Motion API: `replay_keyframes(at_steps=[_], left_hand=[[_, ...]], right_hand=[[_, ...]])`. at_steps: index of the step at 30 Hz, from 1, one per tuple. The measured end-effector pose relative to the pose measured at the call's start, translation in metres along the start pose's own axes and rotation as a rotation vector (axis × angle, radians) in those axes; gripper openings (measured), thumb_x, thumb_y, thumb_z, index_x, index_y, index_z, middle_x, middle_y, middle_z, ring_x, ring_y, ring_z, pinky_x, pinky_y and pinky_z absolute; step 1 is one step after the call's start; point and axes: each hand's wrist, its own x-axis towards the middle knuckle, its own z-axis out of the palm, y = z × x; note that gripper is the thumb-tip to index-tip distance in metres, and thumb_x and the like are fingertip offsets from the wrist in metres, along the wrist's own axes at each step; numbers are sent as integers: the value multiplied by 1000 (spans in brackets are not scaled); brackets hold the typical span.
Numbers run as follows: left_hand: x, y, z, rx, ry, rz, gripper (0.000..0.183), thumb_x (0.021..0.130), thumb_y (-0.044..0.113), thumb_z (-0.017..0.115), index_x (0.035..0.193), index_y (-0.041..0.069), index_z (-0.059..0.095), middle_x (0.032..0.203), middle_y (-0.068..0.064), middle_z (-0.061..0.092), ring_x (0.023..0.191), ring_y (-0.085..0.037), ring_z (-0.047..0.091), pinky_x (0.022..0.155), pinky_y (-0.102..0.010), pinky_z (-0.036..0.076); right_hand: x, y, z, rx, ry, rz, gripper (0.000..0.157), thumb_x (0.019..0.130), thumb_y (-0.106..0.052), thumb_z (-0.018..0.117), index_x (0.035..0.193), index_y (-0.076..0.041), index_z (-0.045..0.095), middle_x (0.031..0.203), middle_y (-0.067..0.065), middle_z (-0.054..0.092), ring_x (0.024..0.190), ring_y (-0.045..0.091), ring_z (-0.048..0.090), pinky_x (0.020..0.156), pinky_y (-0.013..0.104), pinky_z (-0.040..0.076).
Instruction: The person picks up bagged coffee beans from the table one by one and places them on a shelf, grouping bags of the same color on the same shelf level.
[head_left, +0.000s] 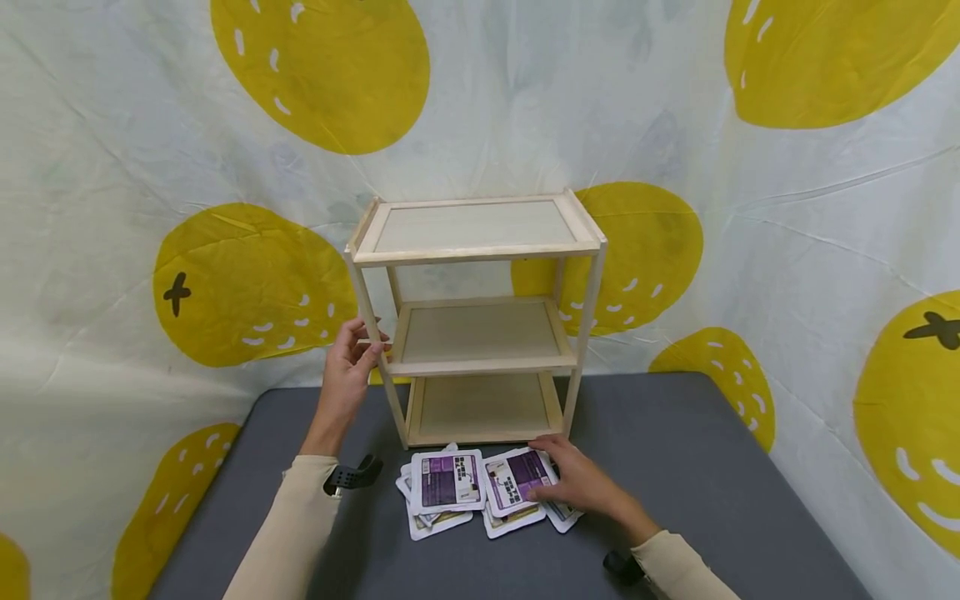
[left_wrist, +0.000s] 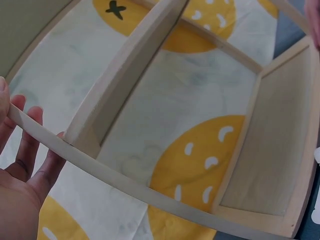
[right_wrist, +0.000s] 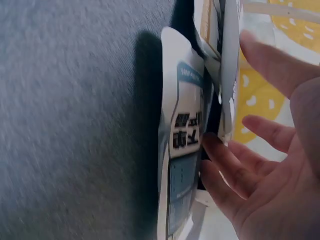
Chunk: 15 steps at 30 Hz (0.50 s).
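Observation:
A pale three-tier wooden shelf [head_left: 483,367] stands at the back of the table. My left hand [head_left: 347,371] holds its front left post at the middle tier, thumb in front and fingers behind, as the left wrist view shows the post [left_wrist: 115,175] between them. In front of the shelf lie two loose piles of flat white-edged pouches, a purple pouch [head_left: 448,482] on top of the left pile. My right hand [head_left: 581,483] is spread at the right pile's top purple pouch [head_left: 513,482]. In the right wrist view its fingertips touch a blue-labelled pouch [right_wrist: 184,145] beneath.
The dark grey table [head_left: 720,500] extends to both sides of the shelf. Behind it hangs a white cloth [head_left: 480,100] printed with yellow fruit, close to the shelf's back. Black bands [head_left: 354,475] sit on both wrists.

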Motion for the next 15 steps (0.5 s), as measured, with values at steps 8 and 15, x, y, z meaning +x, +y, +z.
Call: replay_keyframes(at_steps=[8,15], left_hand=[[0,-1,0,-23,-10,-8,39,102,7,57,141,2,49,113,-14,58,106,-42,61,88,-27,57],[0,0,-1,-26,-13,-9,40,103,7,57,141,0,48,113,-13,58,106,-43,61,91,-37,58]], right_hand=[[1,0,10,23,58,-44,66,75,-27,90,130,-4,63,138,28,50,124,44,54,99,59,46],[-2,-2,5,242,6,-1,32,82,-17,86,109,-14,69,118,8,64,107,23,58,91,36,47]])
